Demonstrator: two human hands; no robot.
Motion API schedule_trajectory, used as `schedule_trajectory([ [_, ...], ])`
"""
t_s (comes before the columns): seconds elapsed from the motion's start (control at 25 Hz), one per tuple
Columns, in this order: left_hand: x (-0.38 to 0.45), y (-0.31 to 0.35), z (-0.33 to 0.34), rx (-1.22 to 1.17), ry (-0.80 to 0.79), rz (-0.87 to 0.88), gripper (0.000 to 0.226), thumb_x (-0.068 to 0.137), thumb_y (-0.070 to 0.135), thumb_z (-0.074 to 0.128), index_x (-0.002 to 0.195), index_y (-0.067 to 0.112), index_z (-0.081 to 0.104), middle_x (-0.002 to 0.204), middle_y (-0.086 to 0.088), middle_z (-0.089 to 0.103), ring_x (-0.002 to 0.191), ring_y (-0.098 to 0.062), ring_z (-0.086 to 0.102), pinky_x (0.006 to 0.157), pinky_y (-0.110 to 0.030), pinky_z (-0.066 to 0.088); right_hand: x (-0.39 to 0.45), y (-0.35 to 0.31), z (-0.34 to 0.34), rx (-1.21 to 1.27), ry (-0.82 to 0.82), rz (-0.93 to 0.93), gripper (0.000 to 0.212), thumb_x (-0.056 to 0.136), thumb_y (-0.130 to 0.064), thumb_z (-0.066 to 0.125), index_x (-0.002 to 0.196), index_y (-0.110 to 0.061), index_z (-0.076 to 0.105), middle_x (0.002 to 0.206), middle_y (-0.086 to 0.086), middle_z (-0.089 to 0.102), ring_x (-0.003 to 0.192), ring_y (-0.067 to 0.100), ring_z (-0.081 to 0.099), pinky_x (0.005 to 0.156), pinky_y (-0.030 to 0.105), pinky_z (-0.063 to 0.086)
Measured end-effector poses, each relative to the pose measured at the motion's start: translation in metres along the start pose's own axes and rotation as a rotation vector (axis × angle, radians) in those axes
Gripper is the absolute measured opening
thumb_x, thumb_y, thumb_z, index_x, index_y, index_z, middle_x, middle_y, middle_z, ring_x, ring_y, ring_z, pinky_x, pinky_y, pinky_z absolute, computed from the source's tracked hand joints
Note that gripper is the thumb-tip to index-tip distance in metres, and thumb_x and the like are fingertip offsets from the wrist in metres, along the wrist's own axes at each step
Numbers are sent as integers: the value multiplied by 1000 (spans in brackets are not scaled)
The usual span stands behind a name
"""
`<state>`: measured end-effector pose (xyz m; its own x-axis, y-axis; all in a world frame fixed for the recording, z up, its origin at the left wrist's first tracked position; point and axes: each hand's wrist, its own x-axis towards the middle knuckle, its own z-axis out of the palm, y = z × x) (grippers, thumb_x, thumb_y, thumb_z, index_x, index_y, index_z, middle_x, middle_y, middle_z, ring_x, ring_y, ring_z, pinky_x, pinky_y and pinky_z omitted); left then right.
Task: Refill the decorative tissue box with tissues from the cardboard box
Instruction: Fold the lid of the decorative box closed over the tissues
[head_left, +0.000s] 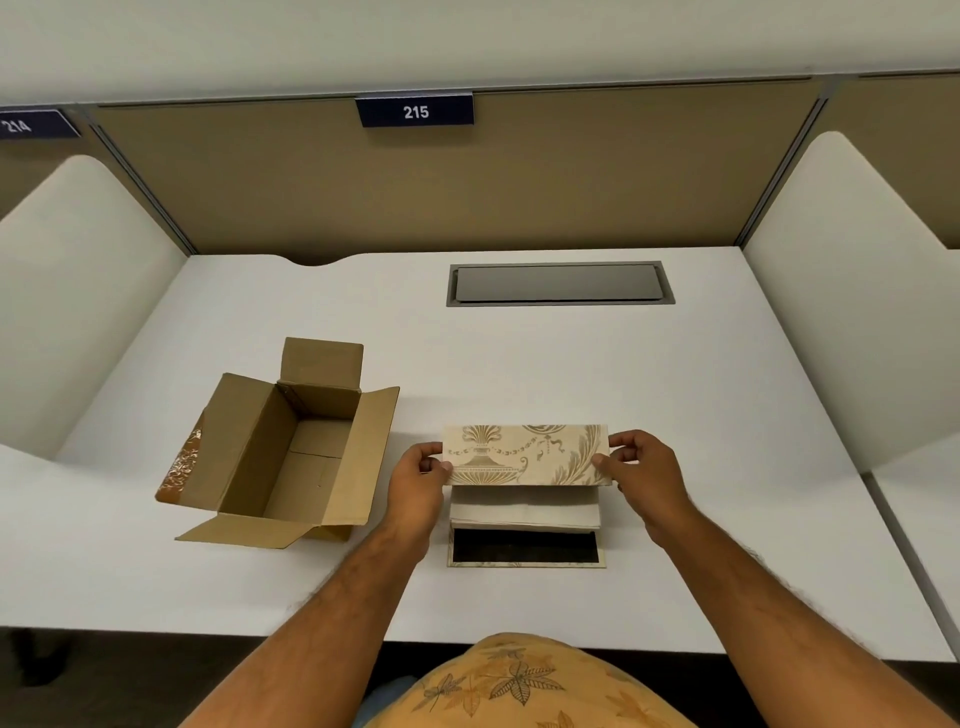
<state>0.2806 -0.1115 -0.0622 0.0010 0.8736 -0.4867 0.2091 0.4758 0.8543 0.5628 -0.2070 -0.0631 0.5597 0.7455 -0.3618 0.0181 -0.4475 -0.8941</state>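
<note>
The decorative tissue box (524, 454), cream with gold ornament, is held a little above the white desk (675, 415) by its two short ends. My left hand (421, 475) grips the left end and my right hand (636, 465) grips the right end. Under its near edge a stack of white tissues (524, 512) shows. In front of that lies a flat panel with a black inner face (524, 546) and a patterned rim. The brown cardboard box (291, 457) stands to the left with its flaps open; its inside looks empty.
A grey metal cable hatch (560, 283) is set into the desk at the back. Tan partition walls (415, 182) and white side dividers (852, 291) enclose the desk. A sign reading 215 (415, 110) hangs on the back wall.
</note>
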Motion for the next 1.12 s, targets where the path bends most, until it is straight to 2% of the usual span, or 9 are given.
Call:
schedule_trajectory([
  [0.2, -19, -20, -11, -14, -7, -56, 18, 105, 1, 58, 111, 16, 65, 115, -11, 72, 111, -26, 70, 76, -22, 55, -28, 14, -7, -64, -27, 40, 19, 89, -11, 86, 99, -11, 70, 95, 10, 73, 82, 21, 67, 68, 31, 52],
  [0.36, -32, -41, -20, -1, -49, -58, 11, 103, 0, 61, 107, 9, 65, 111, -13, 75, 104, -21, 73, 73, -21, 53, -47, 29, -10, -104, -48, 47, 17, 88, -11, 85, 93, -11, 69, 97, 10, 74, 86, 25, 69, 71, 34, 52],
  [0.52, -39, -63, -25, 44, -53, -40, 13, 99, -3, 65, 100, 9, 69, 104, -13, 76, 99, -25, 71, 80, -28, 54, -59, 48, -13, -158, -76, 62, 18, 85, -11, 88, 85, -10, 70, 94, 8, 77, 89, 26, 73, 69, 31, 51],
  [0.68, -39, -77, -29, 151, -53, -69, 18, 95, -6, 66, 96, 11, 71, 95, -9, 75, 87, -21, 68, 72, -27, 53, -62, 63, -13, -273, -110, 75, 23, 82, -11, 89, 78, -13, 67, 88, 4, 78, 84, 21, 74, 63, 26, 49],
  [0.8, -35, -81, -31, 247, -88, -120, 18, 90, -7, 68, 88, 10, 68, 87, -7, 73, 81, -21, 65, 68, -27, 51, -62, 73, -12, -393, -144, 58, 28, 79, -6, 88, 72, -15, 63, 82, 4, 78, 82, 22, 76, 60, 28, 49],
  [0.96, -28, -84, -31, 402, -113, -139, 17, 86, -3, 76, 82, 9, 65, 86, -8, 72, 80, -20, 63, 64, -28, 47, -59, 78, -10, -507, -161, 36, 31, 77, -1, 87, 67, -17, 62, 79, 1, 76, 80, 20, 74, 60, 31, 50],
  [1.12, -25, -86, -32, 440, -129, -105, 21, 85, -4, 80, 79, 10, 65, 88, -7, 73, 81, -17, 65, 65, -26, 49, -57, 81, -10, -538, -175, 32, 31, 76, -4, 89, 68, -17, 62, 79, 1, 76, 80, 18, 73, 60, 29, 50],
])
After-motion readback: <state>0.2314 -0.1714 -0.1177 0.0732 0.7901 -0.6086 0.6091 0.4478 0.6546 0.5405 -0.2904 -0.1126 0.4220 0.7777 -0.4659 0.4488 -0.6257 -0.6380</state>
